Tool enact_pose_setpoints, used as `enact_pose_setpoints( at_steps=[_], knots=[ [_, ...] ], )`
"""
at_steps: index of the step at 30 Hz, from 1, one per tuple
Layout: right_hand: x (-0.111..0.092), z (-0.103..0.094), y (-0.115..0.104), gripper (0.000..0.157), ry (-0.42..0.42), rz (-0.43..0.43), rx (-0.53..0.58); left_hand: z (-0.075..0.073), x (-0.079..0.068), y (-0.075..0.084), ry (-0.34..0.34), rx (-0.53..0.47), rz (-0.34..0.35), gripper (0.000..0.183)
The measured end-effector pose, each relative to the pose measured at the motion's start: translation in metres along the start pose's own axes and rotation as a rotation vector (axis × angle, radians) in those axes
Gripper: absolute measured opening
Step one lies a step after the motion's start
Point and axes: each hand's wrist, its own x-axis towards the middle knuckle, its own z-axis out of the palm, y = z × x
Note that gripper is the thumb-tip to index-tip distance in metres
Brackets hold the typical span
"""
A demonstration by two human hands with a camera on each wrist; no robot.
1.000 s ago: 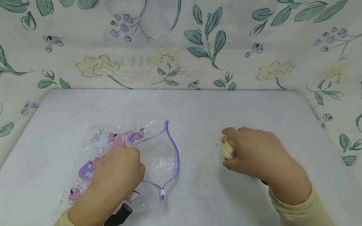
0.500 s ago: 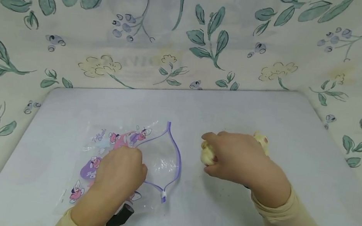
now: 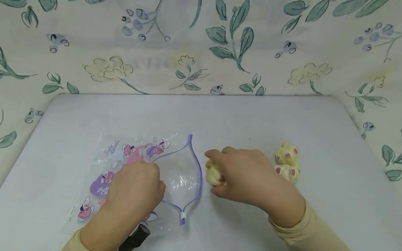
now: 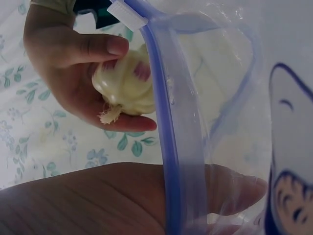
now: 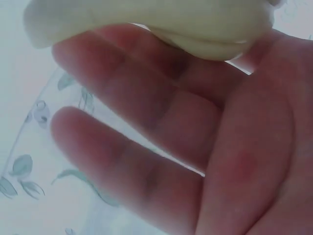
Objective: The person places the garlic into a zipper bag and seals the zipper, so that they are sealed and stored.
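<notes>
My right hand (image 3: 252, 176) grips a garlic bulb (image 3: 213, 174) just to the right of the mouth of a clear zip bag (image 3: 199, 181). In the left wrist view the bulb (image 4: 129, 81) sits between thumb and fingers, its stem pointing down, partly behind the bag's purple rim. The right wrist view shows only the pale underside of the garlic bulb (image 5: 161, 22) above the fingers. The bag lies flat with its mouth spread. My left hand (image 3: 137, 189) pinches its near wall by the opening; its fingertips are mostly hidden in the head view.
Two more garlic bulbs (image 3: 287, 172) rest on the white table (image 3: 264, 122) behind my right hand. A black object (image 3: 135, 239) is beside my left wrist. Floral cloth (image 3: 183, 32) rises behind the table's far edge.
My right hand has moved left with the garlic bulb, up to the bag's mouth, uncovering the two bulbs behind it. My left hand keeps its place on the bag.
</notes>
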Motion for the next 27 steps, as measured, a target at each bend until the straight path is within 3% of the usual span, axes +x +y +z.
enact_pose_setpoints(
  at_steps=[6,13,22,27],
  knots=[
    [0.009,0.011,-0.006,0.068,-0.018,-0.041,0.023,0.0,-0.001,0.0,-0.016,0.005,-0.009,0.028],
    [0.02,0.021,-0.016,0.074,-0.068,-0.033,0.03,0.001,-0.001,0.002,-0.013,0.022,0.001,0.029],
    [0.024,0.038,-0.021,0.069,0.055,-0.085,0.08,0.0,-0.001,0.005,-0.016,0.03,-0.004,0.03],
    [0.028,0.047,-0.028,0.065,0.05,-0.092,0.088,0.0,-0.002,0.007,-0.029,0.032,-0.014,0.031]
  ],
)
